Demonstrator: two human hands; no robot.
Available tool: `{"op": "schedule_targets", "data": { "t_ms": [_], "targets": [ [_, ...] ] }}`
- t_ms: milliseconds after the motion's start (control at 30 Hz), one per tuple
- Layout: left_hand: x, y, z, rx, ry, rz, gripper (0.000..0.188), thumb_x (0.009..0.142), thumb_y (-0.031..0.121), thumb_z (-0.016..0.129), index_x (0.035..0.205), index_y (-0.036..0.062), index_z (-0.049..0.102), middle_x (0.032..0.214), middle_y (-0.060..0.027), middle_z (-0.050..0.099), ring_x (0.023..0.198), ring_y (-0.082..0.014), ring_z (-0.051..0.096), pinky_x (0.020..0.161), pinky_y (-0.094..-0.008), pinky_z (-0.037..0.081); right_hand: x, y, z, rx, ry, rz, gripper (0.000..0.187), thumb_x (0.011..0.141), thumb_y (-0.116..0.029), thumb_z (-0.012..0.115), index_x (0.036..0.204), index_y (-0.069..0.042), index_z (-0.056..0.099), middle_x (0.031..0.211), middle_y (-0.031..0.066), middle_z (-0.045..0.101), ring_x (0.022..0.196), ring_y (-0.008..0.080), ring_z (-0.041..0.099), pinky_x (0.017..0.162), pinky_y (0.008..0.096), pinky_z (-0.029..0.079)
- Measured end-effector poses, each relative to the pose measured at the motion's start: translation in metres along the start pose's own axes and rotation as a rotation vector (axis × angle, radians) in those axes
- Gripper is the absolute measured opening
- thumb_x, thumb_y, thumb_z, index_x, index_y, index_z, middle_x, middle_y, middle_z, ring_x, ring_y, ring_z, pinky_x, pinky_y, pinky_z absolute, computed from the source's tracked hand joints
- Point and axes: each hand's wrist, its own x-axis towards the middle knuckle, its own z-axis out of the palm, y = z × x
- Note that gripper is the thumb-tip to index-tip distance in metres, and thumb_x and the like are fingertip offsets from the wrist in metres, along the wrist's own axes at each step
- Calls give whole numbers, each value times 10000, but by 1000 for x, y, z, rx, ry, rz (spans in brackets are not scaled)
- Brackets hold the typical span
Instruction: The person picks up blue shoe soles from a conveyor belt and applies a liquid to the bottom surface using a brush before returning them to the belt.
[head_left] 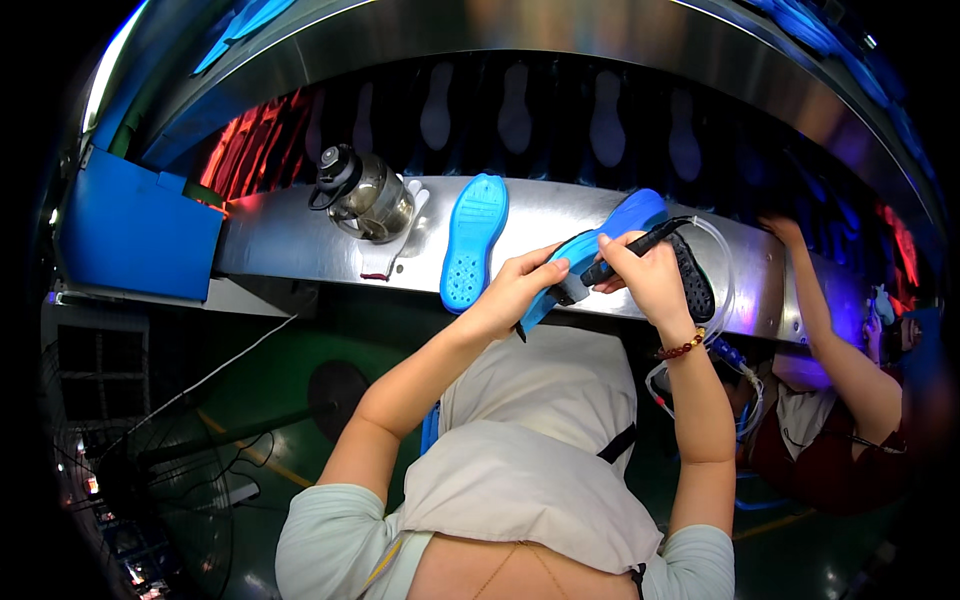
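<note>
Over the steel ledge, my left hand (520, 290) is closed on the near end of a blue shoe sole (638, 212), which is tilted with its far end up to the right. My right hand (645, 275) grips a black pen-shaped tool (655, 235) with a clear tube (722, 250) running from its back end. The tool's tip is close to the sole, near my left fingers; whether it touches I cannot tell. A second blue sole (474, 240) with small holes lies left of my hands. A black sole (692, 285) lies partly behind my right hand.
On the steel ledge (280, 235), a dark clear bottle (372, 200) stands by a white glove (408, 232). Beyond, a dark conveyor (560, 120) carries several soles. A blue metal box (140, 225) is at the left. A co-worker's arm (815, 300) reaches in at the right.
</note>
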Motion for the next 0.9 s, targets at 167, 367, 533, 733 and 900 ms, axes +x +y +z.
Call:
{"op": "schedule_targets", "data": {
  "t_ms": [167, 367, 533, 733, 900],
  "targets": [
    [0, -6, -7, -72, 15, -60, 429, 861, 249, 490, 1219, 15, 455, 928, -57, 565, 791, -100, 527, 652, -222, 433, 18, 13, -32, 21, 237, -78, 282, 823, -199, 562, 716, 61, 578, 617, 112, 594, 499, 145, 599, 459, 200, 484],
    [4, -9, -10, -528, -78, -215, 480, 858, 347, 472, 1189, 2, 423, 1049, -131, 558, 930, -209, 571, 794, -335, 484, 27, 36, -31, -256, 537, -382, 259, 776, -179, 649, 938, 20, 613, 787, 57, 634, 736, 124, 592, 697, 230, 462],
    [10, -24, -11, -613, -109, -252, 528, 848, 290, 501, 1253, -15, 354, 1161, -163, 504, 1017, -253, 546, 858, -381, 462, -10, 55, 18, -630, 359, -569, 391, 723, -151, 684, 1021, 73, 565, 999, 229, 589, 937, 322, 584, 812, 334, 445],
    [-2, -1, -35, -460, -151, -160, 572, 824, 331, 525, 1248, -14, 357, 1088, -150, 537, 955, -217, 566, 828, -341, 468, -46, 23, -20, -294, -167, -168, 276, 819, -147, 547, 981, 72, 592, 914, 159, 638, 869, 186, 605, 791, 281, 449],
    [-22, 79, -37, -125, -251, 402, 585, 845, 360, 403, 1258, -49, 339, 1154, -219, 493, 995, -312, 547, 814, -418, 470, -52, 16, -33, 420, -36, -444, 475, 917, -332, 360, 978, 99, 550, 956, 235, 596, 870, 267, 593, 814, 338, 445]
  ]
}}
